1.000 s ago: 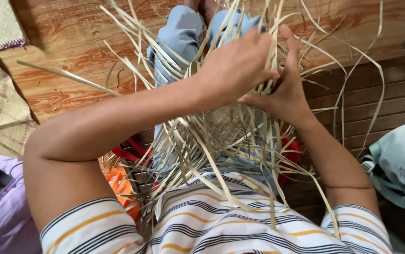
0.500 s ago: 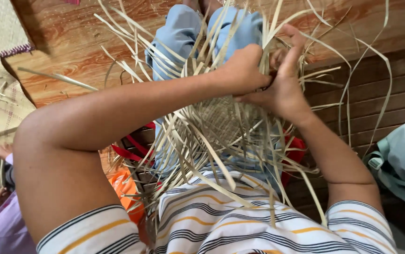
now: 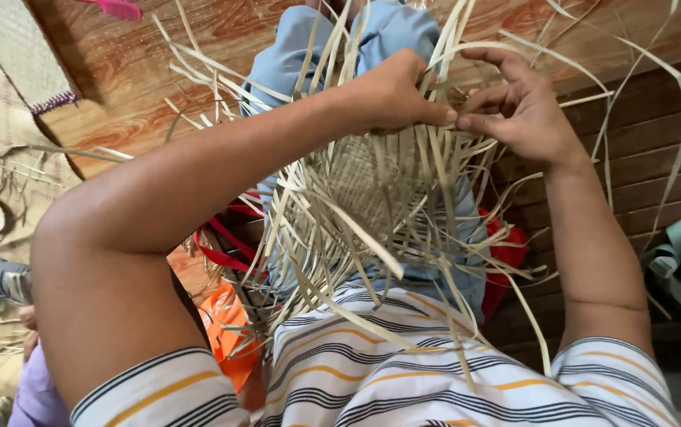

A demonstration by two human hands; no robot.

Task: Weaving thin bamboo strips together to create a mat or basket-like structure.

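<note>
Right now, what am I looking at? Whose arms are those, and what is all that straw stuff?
The camera sits on a person's head and looks down, so you see their own arms and striped shirt. The left hand and right hand meet over a half-woven piece of pale strips resting on their lap. Their fingers pinch loose strips at its edge; many strip ends stick out all around. Underneath is a wooden floor, with a woven mat at the left.

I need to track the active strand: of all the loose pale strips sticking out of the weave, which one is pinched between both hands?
The strip running down from where left hand and right hand fingertips meet; the other strips splay free, untouched.
</note>
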